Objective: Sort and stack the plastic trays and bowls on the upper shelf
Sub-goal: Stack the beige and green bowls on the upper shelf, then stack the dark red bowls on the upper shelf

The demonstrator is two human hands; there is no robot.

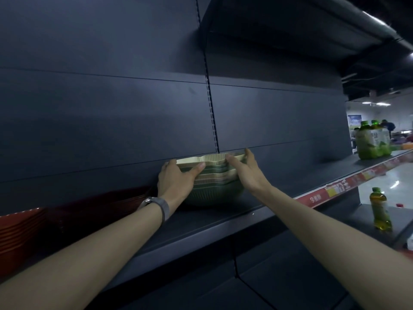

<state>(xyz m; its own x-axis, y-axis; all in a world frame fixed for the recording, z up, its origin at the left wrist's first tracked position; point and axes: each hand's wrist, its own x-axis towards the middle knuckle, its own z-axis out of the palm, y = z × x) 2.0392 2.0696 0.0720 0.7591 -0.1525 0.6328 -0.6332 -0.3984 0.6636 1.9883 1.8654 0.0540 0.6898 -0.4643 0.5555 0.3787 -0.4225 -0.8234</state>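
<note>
- Bowl stack [212,177]: nested ribbed plastic bowls, pale cream on top, green below; ctr of frame, standing on upper shelf [223,222], close to dark back panel [111,108]. Upright; top rims look uneven, not fully seated.
- Left hand [176,177]: on stack's left side, thumb across the front at upper rims, fingers wrapped round the far side; clamped on stack. Watch [156,203] on wrist.
- Right hand [243,170]: on stack's right side, fingers spread along rim, thumb raised at the back; touching, grip looks lighter than left's.
- Key relation: stack sits btwn both hands, each about equally near; stack axis vertical, so squaring it up likely means pressing inward and down from both sides.
- Red tray stack [20,231]: lower left of frame, same shelf, well apart from bowls; partly cut off, dim.
- Bottle pack [373,142]: green-capped drinks, right edge, same shelf level, far along.
- Single bottle [380,209]: lower right, on a lower shelf.
- Price strip [335,189]: red, along shelf edge at right.
</note>
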